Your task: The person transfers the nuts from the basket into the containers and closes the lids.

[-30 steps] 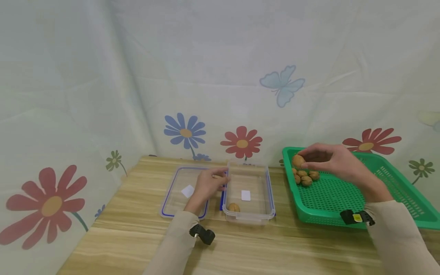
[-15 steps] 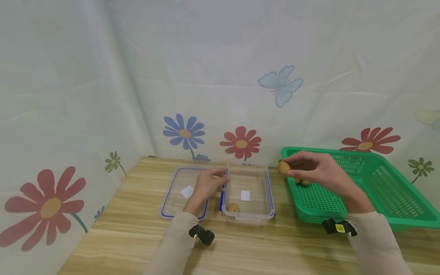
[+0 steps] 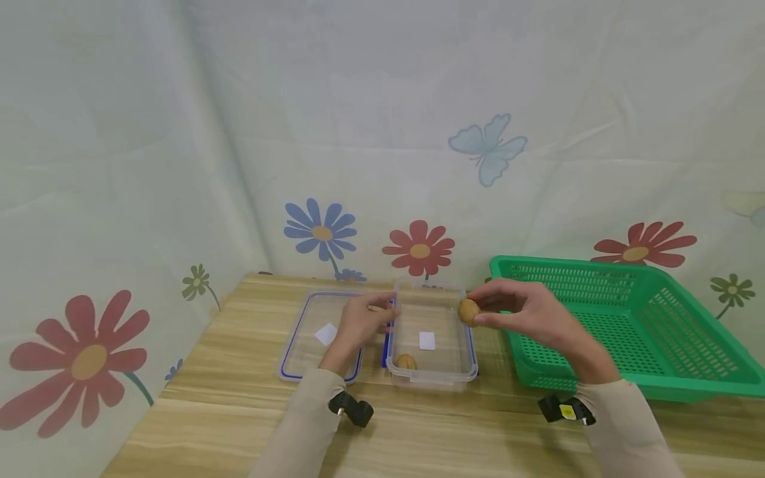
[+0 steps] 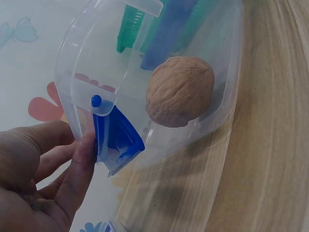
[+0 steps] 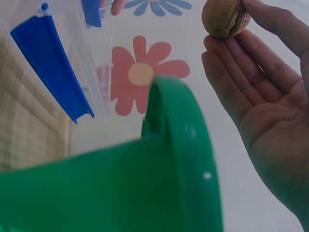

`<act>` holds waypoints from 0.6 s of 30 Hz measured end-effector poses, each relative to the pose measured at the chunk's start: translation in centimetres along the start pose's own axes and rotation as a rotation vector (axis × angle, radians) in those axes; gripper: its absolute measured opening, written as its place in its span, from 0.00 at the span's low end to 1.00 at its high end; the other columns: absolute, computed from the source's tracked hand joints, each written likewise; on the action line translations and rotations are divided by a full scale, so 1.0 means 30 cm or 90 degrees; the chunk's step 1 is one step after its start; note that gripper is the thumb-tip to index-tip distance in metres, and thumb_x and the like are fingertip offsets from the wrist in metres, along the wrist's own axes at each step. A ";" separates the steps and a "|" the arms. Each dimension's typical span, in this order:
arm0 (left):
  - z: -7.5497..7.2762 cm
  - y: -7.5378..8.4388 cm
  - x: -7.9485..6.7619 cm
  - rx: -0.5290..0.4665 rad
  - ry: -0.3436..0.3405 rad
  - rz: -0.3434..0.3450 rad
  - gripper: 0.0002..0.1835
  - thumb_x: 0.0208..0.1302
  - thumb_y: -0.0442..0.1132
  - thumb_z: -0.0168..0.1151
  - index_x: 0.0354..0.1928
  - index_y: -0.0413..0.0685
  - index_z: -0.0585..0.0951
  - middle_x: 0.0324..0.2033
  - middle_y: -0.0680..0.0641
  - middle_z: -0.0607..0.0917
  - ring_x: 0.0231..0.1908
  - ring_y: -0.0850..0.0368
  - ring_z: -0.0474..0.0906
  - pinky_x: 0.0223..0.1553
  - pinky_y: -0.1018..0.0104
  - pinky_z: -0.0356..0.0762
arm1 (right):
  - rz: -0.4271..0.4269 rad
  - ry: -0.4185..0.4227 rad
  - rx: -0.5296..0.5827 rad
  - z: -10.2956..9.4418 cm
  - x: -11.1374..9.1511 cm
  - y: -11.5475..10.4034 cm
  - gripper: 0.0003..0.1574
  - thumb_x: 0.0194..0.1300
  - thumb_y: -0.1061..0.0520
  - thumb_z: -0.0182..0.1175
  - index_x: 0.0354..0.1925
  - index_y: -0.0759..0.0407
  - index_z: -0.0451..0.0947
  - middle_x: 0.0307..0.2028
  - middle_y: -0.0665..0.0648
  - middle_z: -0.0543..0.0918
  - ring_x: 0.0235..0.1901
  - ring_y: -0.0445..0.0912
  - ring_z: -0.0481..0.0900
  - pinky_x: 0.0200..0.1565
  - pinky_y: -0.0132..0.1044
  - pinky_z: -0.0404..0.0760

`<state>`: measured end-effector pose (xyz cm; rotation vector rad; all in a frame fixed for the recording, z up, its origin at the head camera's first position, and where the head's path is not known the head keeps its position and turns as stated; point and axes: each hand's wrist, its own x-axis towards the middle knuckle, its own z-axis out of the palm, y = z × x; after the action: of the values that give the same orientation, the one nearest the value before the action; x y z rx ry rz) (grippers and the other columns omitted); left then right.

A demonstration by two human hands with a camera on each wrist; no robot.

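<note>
A walnut (image 3: pixel 469 311) is pinched between the thumb and fingertips of my right hand (image 3: pixel 532 315), above the right edge of a clear plastic food container (image 3: pixel 431 380). In the right wrist view the same walnut (image 5: pixel 223 19) sits at the fingertips. My left hand (image 3: pixel 360 322) holds the container's left rim, its fingers beside a blue latch (image 4: pixel 118 137) in the left wrist view. One walnut (image 3: pixel 406 362) lies inside at the container's near left corner, and a white label (image 3: pixel 427 340) shows on its bottom.
On the right stands a green plastic basket (image 3: pixel 603 382); my right hand hides its left part. A clear lid with a blue seal (image 3: pixel 293 352) lies left of the container on the wooden table (image 3: pixel 197 398). A flower-printed curtain (image 3: pixel 382 133) hangs behind.
My right hand has carried the walnut left, from over the green basket to the container's right edge. The several walnuts seen in the basket are now hidden. The left hand has stayed put.
</note>
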<state>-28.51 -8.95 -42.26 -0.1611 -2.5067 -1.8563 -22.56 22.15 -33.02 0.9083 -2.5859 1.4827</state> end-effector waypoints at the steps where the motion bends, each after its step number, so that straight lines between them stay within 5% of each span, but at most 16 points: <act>1: 0.001 0.000 0.000 0.000 -0.001 -0.001 0.22 0.70 0.35 0.72 0.65 0.44 0.85 0.47 0.43 0.87 0.31 0.53 0.89 0.38 0.61 0.92 | 0.001 -0.001 0.001 0.005 -0.001 0.001 0.21 0.67 0.61 0.75 0.58 0.59 0.86 0.51 0.57 0.88 0.49 0.49 0.87 0.51 0.36 0.89; 18: 0.001 0.002 -0.004 -0.004 -0.001 0.004 0.22 0.70 0.34 0.72 0.65 0.43 0.85 0.48 0.42 0.87 0.31 0.50 0.90 0.40 0.56 0.92 | 0.016 -0.081 0.038 0.108 0.022 0.017 0.21 0.70 0.55 0.74 0.59 0.57 0.86 0.51 0.53 0.88 0.51 0.49 0.87 0.54 0.41 0.88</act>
<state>-28.38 -8.90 -42.24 -0.1697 -2.4987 -1.8628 -22.52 19.46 -34.99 1.0120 -2.6625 1.5670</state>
